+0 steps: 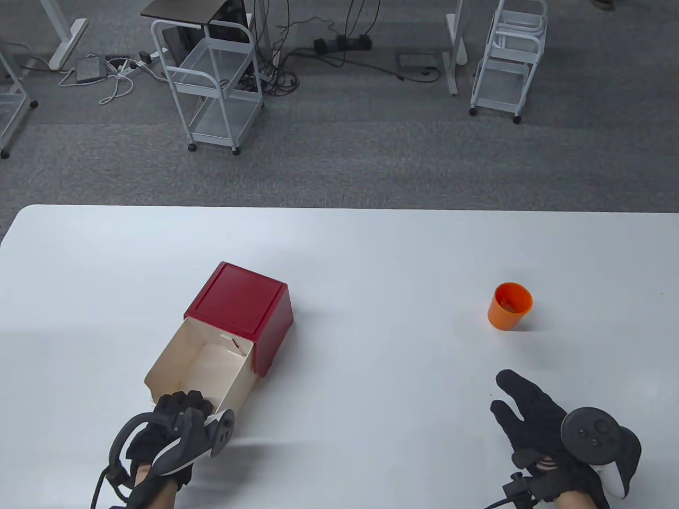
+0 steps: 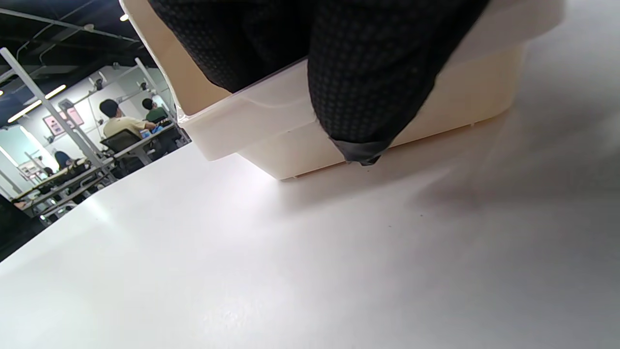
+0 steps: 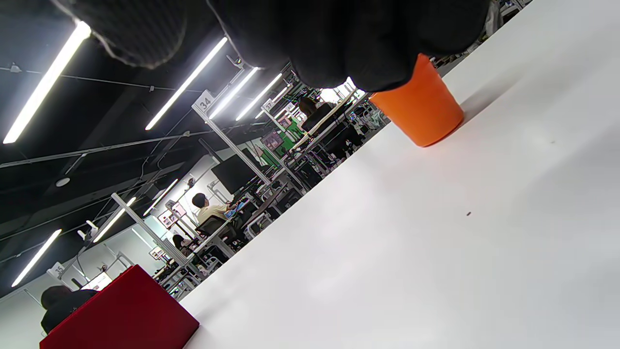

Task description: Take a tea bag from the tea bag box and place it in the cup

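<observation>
The tea bag box is a red sleeve (image 1: 238, 297) with a cream drawer (image 1: 175, 350) pulled out toward me. No tea bag shows in the drawer. My left hand (image 1: 183, 397) grips the drawer's front wall. In the left wrist view the thumb (image 2: 368, 97) presses on the outside of the drawer (image 2: 271, 126), with the fingers over its rim. The orange cup (image 1: 509, 306) stands upright at the right. My right hand (image 1: 512, 397) lies with fingers spread on the table, a short way in front of the cup (image 3: 419, 109), holding nothing.
The white table (image 1: 371, 254) carries only the box and the cup. The red sleeve also shows at the bottom left of the right wrist view (image 3: 121, 315). Behind the table's far edge are wire carts (image 1: 212, 79) and cables on the floor.
</observation>
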Tool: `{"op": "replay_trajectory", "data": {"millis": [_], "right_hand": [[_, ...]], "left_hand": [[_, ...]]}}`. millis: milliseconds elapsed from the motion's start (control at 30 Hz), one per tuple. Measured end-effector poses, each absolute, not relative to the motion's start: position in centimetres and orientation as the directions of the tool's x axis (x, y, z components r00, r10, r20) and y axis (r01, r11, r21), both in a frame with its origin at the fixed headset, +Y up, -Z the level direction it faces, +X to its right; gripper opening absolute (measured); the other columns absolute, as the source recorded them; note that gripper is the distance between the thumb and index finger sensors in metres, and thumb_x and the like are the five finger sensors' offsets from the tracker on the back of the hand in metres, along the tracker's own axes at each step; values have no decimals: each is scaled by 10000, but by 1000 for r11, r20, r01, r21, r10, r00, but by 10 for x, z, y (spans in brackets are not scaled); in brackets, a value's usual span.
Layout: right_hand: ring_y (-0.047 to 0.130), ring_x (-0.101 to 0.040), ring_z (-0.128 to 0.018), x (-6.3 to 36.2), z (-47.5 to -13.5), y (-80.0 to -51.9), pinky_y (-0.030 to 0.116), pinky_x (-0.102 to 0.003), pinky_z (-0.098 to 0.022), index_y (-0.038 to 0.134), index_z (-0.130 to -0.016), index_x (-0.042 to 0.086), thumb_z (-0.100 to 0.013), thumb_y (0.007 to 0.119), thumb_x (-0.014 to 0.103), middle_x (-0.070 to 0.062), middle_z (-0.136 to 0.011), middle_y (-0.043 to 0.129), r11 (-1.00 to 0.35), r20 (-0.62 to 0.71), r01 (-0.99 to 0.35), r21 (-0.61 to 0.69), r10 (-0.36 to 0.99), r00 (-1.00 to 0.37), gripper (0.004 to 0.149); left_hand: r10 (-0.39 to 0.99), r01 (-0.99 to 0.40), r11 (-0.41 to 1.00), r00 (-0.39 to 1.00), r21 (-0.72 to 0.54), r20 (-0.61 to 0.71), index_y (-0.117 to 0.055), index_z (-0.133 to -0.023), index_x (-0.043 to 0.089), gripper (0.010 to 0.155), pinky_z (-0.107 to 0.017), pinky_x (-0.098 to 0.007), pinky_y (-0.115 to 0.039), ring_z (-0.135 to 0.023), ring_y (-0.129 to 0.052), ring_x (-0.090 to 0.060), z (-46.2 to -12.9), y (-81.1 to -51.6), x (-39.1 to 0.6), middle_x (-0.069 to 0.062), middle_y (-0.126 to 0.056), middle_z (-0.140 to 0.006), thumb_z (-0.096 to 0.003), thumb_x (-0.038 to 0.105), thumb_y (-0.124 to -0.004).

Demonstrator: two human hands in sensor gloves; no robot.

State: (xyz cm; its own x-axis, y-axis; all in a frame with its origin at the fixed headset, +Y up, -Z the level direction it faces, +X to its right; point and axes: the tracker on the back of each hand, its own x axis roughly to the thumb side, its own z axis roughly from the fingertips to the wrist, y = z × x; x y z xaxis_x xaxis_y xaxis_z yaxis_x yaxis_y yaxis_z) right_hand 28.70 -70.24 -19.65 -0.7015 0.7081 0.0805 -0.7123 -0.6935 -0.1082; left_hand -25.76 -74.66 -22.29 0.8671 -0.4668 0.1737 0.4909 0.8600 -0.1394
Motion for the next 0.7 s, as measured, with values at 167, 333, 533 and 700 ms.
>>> {"op": "replay_trajectory", "data": {"millis": [167, 333, 533, 700], "right_hand": [[751, -478, -843, 287, -197, -702, 641, -568, -644, 651, -970, 193, -452, 741, 514, -175, -1013, 707, -697, 82, -709, -109, 705, -705, 616], [753, -477, -841, 287, -197, -702, 641, -568, -644, 653, -969, 191, -453, 740, 513, -175, -1012, 708, -696, 82, -709, -108, 705, -704, 615], [753, -478, -841, 286, -197, -703, 640, -568, -645, 653, -969, 188, -452, 741, 513, -176, -1012, 707, -700, 81, -707, -105, 702, -707, 617], [753, -478, -840, 286, -197, -703, 640, -569, -644, 653, -969, 189, -453, 740, 512, -178, -1012, 707, -705, 78, -701, -104, 697, -713, 615]], "left_hand": [[-484, 507, 856, 854, -96, 191, -813, -888, 450, 523, -727, -295, -770, -939, -905, -105, -220, -748, -259, 155, -853, -1039, -388, 324, -900], [-498, 519, 851, 845, -77, 195, -829, -874, 451, 521, -714, -293, -788, -922, -927, -95, -220, -747, -259, 162, -881, -1017, -376, 321, -907], [-528, 546, 836, 826, -49, 197, -854, -857, 454, 517, -689, -285, -814, -901, -954, -88, -220, -740, -257, 169, -910, -998, -361, 322, -916], [-498, 514, 856, 847, -49, 189, -862, -853, 453, 516, -678, -284, -821, -895, -961, -90, -220, -739, -260, 166, -921, -990, -358, 319, -917]]}}
